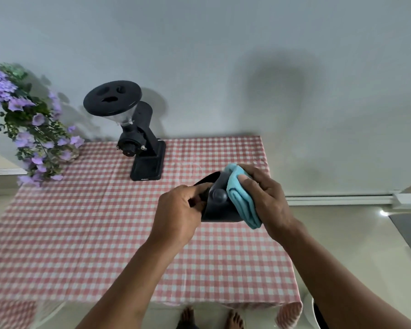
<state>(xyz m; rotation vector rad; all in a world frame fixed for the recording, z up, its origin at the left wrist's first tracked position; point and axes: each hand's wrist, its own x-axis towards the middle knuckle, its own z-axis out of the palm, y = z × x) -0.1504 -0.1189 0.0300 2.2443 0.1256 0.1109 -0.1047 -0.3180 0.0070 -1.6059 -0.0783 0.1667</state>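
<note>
**beanfan:** So which stage of the clean-up is this?

**mokapot_77:** Looks like the wipe-down to me. The left hand (178,217) has its fingers curled round the rim of a black container (220,210) and holds it up in the air, above the tabletop's near right part and clear of it. The right hand (268,198) is wrapped round a folded blue cloth (242,205) and presses it against the container's right side.

**beanfan:** What comes next, you reckon?

**mokapot_77:** My guess is turning the container in the left hand so the cloth reaches the parts it hasn't covered, especially round the knob (219,195), where dust likes to sit. It needs a firm hold, because that shell looks like smooth matte plastic and could slip.

**beanfan:** And the materials?

**mokapot_77:** The container is dark, rounded and hard, with a domed knob. The cloth looks like soft microfibre, folded thick. The grinder (140,143) stands well apart at the back of the tabletop, black body on a flat square base, with a clear funnel-shaped hopper (121,118) under a wide flat lid. The tabletop wears a pink and white checked cloth (93,222), thin and a little creased. Purple flowers (31,129) sit at the far left.
</note>
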